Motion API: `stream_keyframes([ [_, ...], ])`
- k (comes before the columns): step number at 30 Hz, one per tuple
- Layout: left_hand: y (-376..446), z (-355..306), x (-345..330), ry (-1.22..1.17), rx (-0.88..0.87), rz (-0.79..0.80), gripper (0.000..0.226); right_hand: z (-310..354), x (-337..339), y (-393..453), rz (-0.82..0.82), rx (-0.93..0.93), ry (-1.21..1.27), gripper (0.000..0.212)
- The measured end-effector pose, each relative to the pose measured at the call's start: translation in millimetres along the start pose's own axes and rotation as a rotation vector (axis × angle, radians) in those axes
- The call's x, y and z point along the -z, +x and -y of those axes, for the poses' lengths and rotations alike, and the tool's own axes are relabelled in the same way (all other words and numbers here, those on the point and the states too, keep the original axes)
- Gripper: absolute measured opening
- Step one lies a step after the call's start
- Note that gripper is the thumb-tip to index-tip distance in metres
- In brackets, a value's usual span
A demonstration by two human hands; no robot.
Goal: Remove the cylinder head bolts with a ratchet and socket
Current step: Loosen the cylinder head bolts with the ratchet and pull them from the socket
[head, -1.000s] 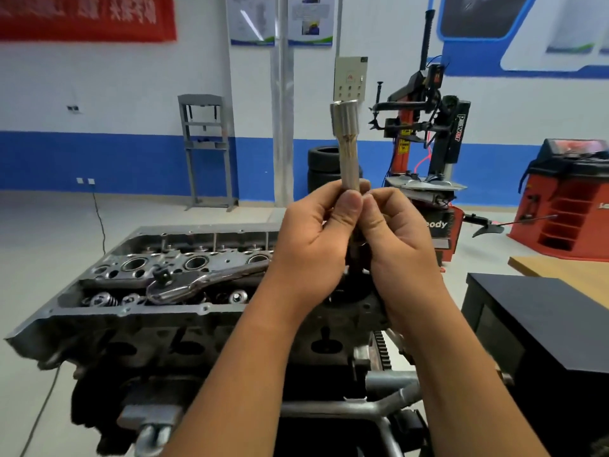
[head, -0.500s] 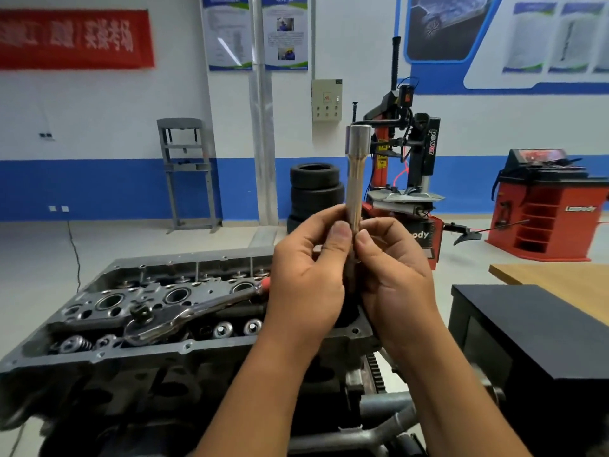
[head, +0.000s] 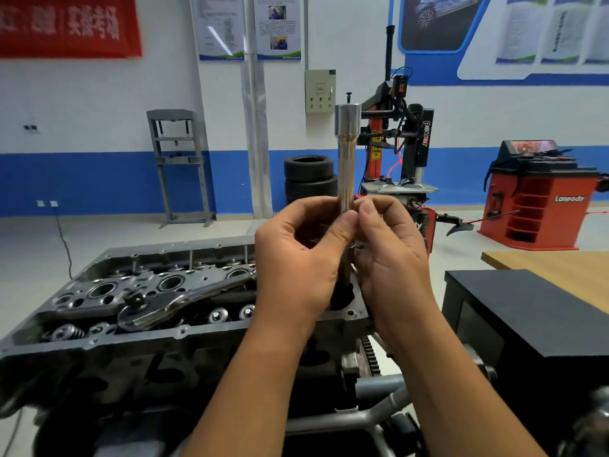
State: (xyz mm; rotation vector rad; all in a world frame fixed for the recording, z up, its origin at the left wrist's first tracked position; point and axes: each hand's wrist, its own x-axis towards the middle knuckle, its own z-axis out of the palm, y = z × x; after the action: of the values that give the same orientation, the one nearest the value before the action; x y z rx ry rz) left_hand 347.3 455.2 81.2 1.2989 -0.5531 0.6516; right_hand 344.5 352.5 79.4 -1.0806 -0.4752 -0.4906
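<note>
Both hands pinch a long socket extension bar (head: 346, 159), upright above the cylinder head's (head: 184, 331) right end: left hand (head: 296, 258) at 9 o'clock of the shaft, right hand (head: 389, 258) at 3 o'clock. The ratchet (head: 171, 303) lies released on the head, at 8 o'clock from the hands.

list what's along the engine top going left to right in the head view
valve spring → ratchet → left hand → extension bar held upright → right hand
</note>
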Motion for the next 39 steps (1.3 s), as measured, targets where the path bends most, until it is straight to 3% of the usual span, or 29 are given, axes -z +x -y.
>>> stream_keyframes([
  [4, 0.7, -9.7, 2.0, 0.129, 0.052, 0.129, 0.009, 7.4, -14.3, 0.1, -0.122, 0.096, -0.093, 0.033],
  [7, 5.3, -17.3, 12.8, 0.329, -0.007, 0.330, 0.023, 4.6, -23.7, 0.2, -0.168, 0.174, -0.157, 0.021],
  [9, 6.0, -17.6, 18.9, 0.357, -0.022, 0.394, 0.025, 1.7, -28.6, 0.6, -0.165, 0.171, -0.152, 0.025],
  [11, 3.5, -15.4, 21.0, 0.347, -0.014, 0.378, 0.027, -0.5, -32.3, 1.9, -0.145, 0.121, -0.112, 0.037],
  [14, -2.3, -10.9, 20.2, 0.324, -0.027, 0.293, 0.028, -1.2, -33.9, 3.5, -0.113, 0.047, 0.004, 0.036],
  [17, -4.7, -6.2, 20.8, 0.321, -0.063, 0.217, 0.019, -3.6, -31.7, 2.9, -0.093, 0.093, 0.013, 0.041],
  [20, -6.0, -6.8, 21.2, 0.306, -0.059, 0.268, 0.027, -6.9, -31.2, 3.4, -0.108, 0.143, -0.050, 0.029],
  [24, -5.3, -10.3, 21.3, 0.300, -0.014, 0.343, 0.029, -8.8, -31.1, 4.1, -0.132, 0.120, -0.075, 0.046],
  [29, -5.4, -8.3, 21.3, 0.284, 0.024, 0.120, 0.022, -6.9, -28.3, 1.9, -0.066, 0.110, 0.040, 0.012],
  [32, -4.8, -13.5, 26.3, 0.224, 0.047, 0.236, 0.025, -8.0, -28.2, 2.3, -0.081, 0.129, -0.056, 0.007],
  [35, -4.0, -16.5, 28.0, 0.158, 0.091, 0.338, 0.032, -6.8, -30.3, 3.1, -0.143, 0.097, -0.089, 0.029],
  [39, -2.3, -9.7, 27.1, 0.263, 0.039, 0.253, 0.028, -4.7, -27.9, 4.6, -0.144, 0.006, 0.014, 0.040],
])
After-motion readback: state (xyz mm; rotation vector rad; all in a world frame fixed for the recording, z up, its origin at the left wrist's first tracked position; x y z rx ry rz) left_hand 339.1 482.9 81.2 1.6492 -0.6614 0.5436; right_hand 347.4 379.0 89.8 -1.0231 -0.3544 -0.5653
